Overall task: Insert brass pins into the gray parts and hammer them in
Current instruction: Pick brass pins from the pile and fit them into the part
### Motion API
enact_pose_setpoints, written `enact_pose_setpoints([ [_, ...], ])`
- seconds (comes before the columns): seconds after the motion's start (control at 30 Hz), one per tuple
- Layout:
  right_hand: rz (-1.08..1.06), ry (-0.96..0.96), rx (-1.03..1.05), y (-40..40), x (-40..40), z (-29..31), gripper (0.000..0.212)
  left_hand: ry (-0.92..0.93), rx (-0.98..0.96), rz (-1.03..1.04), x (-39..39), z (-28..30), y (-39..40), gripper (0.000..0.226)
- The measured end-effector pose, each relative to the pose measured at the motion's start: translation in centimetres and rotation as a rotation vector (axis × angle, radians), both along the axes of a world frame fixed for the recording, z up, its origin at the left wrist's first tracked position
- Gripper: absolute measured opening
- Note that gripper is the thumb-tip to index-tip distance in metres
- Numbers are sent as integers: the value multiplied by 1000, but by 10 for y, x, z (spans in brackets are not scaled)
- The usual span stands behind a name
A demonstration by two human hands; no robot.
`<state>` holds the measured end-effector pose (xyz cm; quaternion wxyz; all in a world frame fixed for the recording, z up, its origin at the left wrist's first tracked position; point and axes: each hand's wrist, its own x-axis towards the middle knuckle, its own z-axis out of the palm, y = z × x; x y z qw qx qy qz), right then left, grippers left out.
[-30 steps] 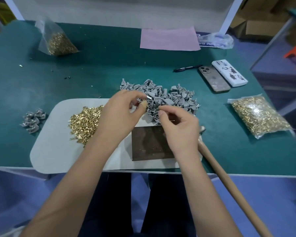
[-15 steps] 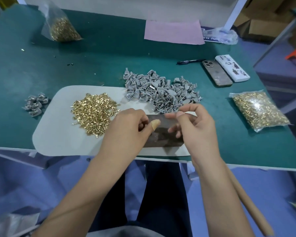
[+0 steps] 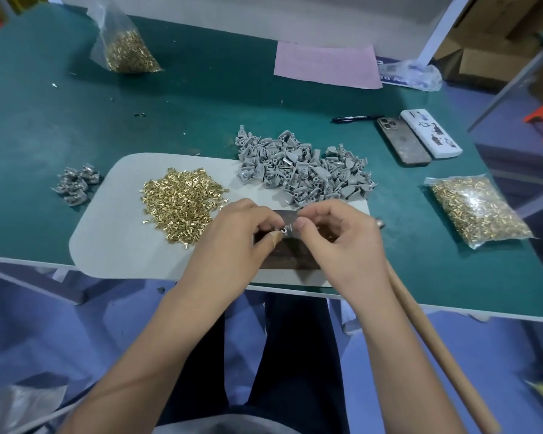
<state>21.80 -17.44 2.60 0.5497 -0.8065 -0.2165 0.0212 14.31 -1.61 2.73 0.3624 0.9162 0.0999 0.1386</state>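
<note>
Hands meet over the dark plate [image 3: 290,255] at the mat's [image 3: 113,245] near edge; left hand [image 3: 235,236] pinches a gray part [image 3: 285,230] between thumb and fingers, its hole facing up; right hand [image 3: 342,242] has fingers curled at the part, looks like it pinches a pin but the pin itself is too small to tell; loose pins [image 3: 179,205] sit in a pile on the mat to the left, part pile [image 3: 301,170] just beyond the hands, small batch of parts [image 3: 74,184] off the mat at far left, probably finished; hammer handle [image 3: 436,349] lies under the right forearm, head hidden behind the hand; judgement: step is seating the pin in the hole, hammering not yet started; do it well by keeping the part steady with the hole upright, starting the pin straight, pushing until it stands on its own, then setting the part flat on the plate before reaching for the hammer; a tilted pin will likely bend or skip out under the blow.
</note>
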Motion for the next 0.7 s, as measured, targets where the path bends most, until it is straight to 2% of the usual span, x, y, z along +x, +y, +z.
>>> enact_pose_setpoints([
  [0.13,39,-150,-140,4,-3,2,14,20,-19,33,2,-1,1,15],
  [0.3,51,-182,-269,6,-5,4,15,-20,-106,33,0,-3,4,13],
  [0.7,62,-182,-309,12,-2,7,13,-22,-148,28,-2,-5,7,13],
])
